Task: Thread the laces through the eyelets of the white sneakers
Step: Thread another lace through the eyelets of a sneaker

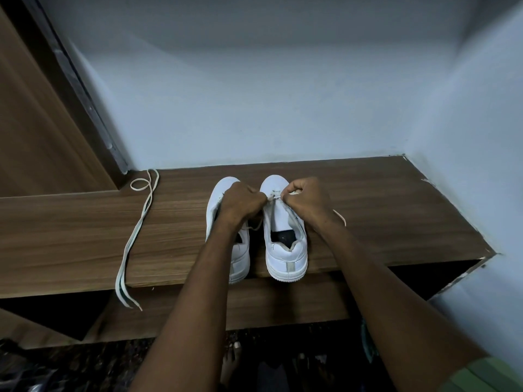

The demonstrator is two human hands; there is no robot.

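No readable text anywhere in view.

The white sneakers (285, 236) at the six o'clock edge of the wooden shelf (368, 210) show plain heels and sides, with no brand, number or label that can be made out; the grey tab on the heel of the right-hand shoe is blank. The loose lace (135, 236) at nine o'clock, the wall at twelve o'clock and the wooden panel at ten o'clock carry no lettering or signs.

Left sneaker (226, 222) part-hidden under left forearm; lace ends inside both grips.
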